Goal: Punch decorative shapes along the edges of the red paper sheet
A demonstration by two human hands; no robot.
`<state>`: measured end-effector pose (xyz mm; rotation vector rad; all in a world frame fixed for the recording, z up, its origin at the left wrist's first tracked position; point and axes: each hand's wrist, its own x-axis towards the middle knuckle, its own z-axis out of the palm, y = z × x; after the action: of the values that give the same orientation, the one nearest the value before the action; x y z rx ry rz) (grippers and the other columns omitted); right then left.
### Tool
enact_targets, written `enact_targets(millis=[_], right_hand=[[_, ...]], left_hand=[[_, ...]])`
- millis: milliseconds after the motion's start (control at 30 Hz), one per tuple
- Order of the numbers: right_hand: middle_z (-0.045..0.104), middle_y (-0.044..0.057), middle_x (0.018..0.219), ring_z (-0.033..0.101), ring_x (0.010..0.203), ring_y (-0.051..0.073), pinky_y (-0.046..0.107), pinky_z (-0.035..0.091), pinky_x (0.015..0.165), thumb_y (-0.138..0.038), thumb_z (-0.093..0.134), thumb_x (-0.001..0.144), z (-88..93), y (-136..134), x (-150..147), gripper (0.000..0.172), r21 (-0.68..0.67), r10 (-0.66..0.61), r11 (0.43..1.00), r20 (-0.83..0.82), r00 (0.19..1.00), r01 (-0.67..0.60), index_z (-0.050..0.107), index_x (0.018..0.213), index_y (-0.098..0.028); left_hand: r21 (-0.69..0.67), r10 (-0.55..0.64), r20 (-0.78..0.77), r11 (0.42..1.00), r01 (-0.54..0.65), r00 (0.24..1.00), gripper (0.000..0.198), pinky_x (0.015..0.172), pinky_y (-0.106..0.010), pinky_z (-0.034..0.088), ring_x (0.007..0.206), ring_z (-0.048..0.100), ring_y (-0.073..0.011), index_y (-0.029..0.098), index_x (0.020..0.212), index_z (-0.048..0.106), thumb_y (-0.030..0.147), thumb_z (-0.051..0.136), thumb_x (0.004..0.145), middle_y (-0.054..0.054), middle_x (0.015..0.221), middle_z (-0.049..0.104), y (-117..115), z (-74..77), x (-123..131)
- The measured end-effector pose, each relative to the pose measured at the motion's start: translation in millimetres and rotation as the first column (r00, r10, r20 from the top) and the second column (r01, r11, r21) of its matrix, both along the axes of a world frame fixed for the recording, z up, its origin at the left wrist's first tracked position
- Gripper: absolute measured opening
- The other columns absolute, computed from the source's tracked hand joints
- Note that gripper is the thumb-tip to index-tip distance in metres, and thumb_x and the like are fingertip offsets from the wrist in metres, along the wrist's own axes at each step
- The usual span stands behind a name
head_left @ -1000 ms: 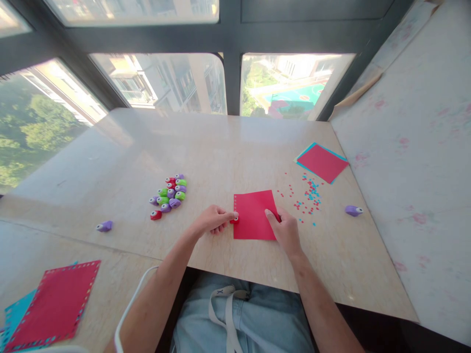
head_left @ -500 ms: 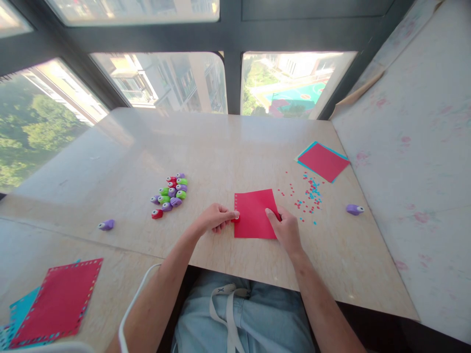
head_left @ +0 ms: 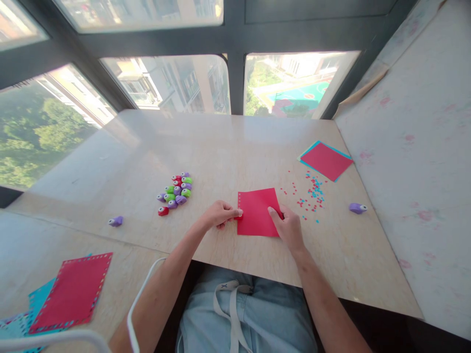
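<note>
A square sheet of red paper (head_left: 256, 213) is held just over the table in front of me. Small punched holes run down the upper part of its left edge. My left hand (head_left: 222, 214) grips a small red craft punch (head_left: 238, 216) at that edge, its thumb on top of the punch. At the right edge, my right hand (head_left: 289, 225) pinches the sheet, thumb above and fingers underneath. The left fingers hide most of the punch.
Several purple, green and red punches (head_left: 177, 190) cluster left of centre. Single purple punches lie at left (head_left: 116, 221) and right (head_left: 357, 208). Red and blue paper bits (head_left: 314, 191) are scattered near uncut sheets (head_left: 326, 161). Edge-punched sheets (head_left: 73, 289) and a white cable (head_left: 145, 284) are at lower left.
My left thumb now lies over the top of the punch, which showed more before. The sheet and both hands stay in nearly the same place; the whole view has shifted slightly.
</note>
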<state>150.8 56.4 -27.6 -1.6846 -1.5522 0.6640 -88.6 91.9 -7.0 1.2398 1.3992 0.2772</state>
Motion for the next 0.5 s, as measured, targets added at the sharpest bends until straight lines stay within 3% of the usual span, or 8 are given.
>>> enact_targets(millis=[200,500], right_hand=[[0.055,0.000,0.059,0.048,0.055,0.015,0.027,0.036,0.057,-0.047,0.048,0.087,-0.4,0,0,0.034,0.010,0.001,1.000,0.021,1.000,-0.001,0.053,0.067,-0.021],[0.066,0.005,0.068,0.056,0.061,0.018,0.029,0.041,0.061,-0.047,0.048,0.087,-0.1,0,-1,0.033,0.000,0.007,1.000,0.012,1.000,-0.007,0.061,0.075,-0.020]], left_hand=[[0.061,0.016,-0.050,0.998,-0.013,0.999,0.048,0.036,-0.020,0.030,0.036,0.046,-0.0096,0.017,0.053,0.052,0.058,0.068,0.073,0.004,0.040,0.043,-3,0.9,3],[0.053,0.088,-0.035,0.995,-0.086,0.996,0.043,0.039,-0.020,0.034,0.037,0.046,-0.0090,0.016,0.052,0.056,0.049,0.068,0.077,0.002,0.040,0.048,-9,10.3,9]])
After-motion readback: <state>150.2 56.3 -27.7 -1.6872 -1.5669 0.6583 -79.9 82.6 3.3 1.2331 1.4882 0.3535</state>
